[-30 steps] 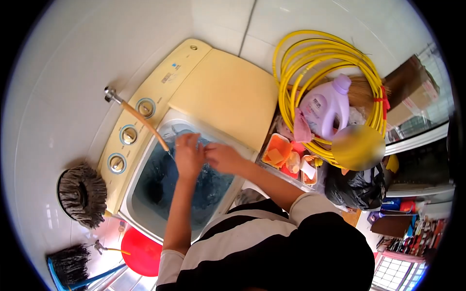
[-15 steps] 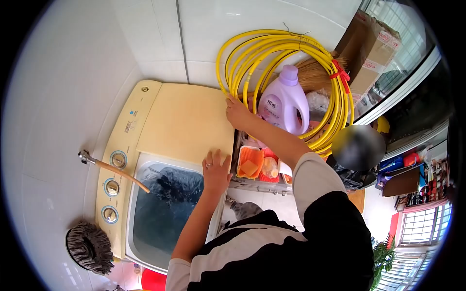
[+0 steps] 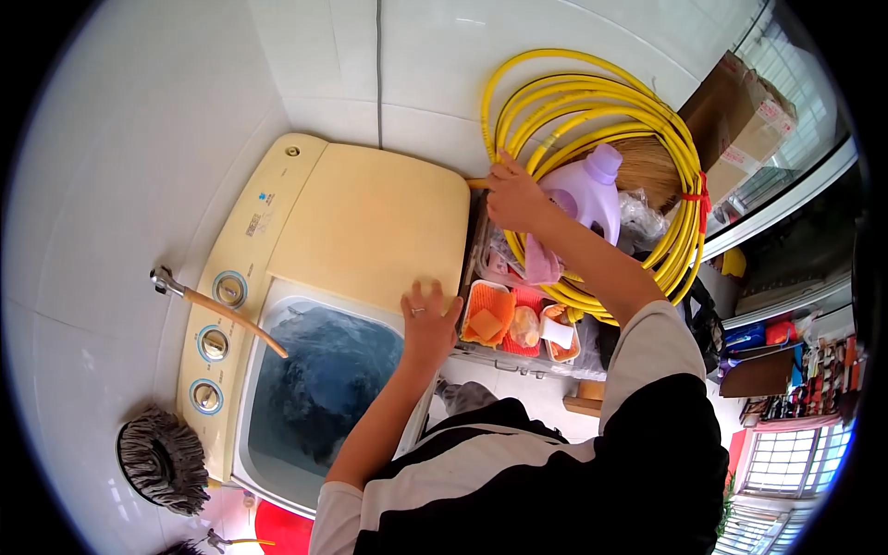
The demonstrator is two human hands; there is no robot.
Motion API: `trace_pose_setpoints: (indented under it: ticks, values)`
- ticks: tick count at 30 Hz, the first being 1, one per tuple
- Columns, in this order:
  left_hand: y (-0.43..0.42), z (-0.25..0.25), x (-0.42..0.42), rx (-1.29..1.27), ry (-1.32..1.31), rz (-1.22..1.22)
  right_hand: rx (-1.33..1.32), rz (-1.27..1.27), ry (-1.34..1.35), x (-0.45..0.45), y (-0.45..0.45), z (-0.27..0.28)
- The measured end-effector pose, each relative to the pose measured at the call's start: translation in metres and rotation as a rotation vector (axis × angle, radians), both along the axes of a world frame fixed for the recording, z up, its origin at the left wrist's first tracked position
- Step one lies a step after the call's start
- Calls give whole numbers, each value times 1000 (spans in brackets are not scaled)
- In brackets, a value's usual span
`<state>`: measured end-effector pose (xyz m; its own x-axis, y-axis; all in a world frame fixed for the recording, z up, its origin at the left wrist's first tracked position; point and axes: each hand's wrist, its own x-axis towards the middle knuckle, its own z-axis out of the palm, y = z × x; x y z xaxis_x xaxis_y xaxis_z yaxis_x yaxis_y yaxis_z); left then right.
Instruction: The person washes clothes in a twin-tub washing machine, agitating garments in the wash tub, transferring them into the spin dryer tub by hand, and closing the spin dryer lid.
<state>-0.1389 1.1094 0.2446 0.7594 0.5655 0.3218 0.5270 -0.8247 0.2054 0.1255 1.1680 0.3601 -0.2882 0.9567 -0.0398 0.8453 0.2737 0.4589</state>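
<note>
My right hand (image 3: 513,194) is closed round the left side of a coil of yellow hose (image 3: 564,102). Partly behind my right wrist and forearm stands a lilac detergent bottle (image 3: 599,190), its cap up and to the right. My left hand (image 3: 429,316), a ring on one finger, lies with fingers spread at the edge of the cream lid (image 3: 370,222) of a twin-tub washing machine. Below that lid, the wash tub (image 3: 248,444) is uncovered and holds bluish, stirred-up water (image 3: 305,370) with dark cloth in it.
Foam trays (image 3: 490,319) with orange and pink items sit below the hose. A tap with a tan tube (image 3: 231,319) points over the tub. A grey mop head (image 3: 165,458) hangs at left. A broom (image 3: 647,162) and cardboard box (image 3: 740,120) stand behind the coil.
My right hand and the hose coil have shifted right, away from the machine. The detergent bottle now sits more behind my arm. The tub water is more swirled. My left hand stays on the lid.
</note>
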Motion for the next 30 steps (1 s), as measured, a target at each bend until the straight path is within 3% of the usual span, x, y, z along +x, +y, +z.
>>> trace_pose_setpoints:
  ticks: [8,13,16,18,20,25,28,30]
  values:
    - [-3,4,2,-14,4,22,95,-107,2,-2,-9,19]
    - [7,22,10,77,52,-196,133,-79,-67,6,-21,-9]
    - [9,37,14,182,76,-296,188,-80,50,4,-22,-11]
    - [12,49,15,226,50,-326,-2,-207,23,3,-22,-4]
    - [14,63,15,266,24,-354,11,-193,13,5,-23,-8]
    - [29,157,-4,440,42,-364,58,-157,132,6,-21,-23]
    - [49,212,-30,451,-93,-227,211,-5,230,5,-21,-29]
    - [70,254,-47,623,-93,-47,200,14,219,2,-18,-32]
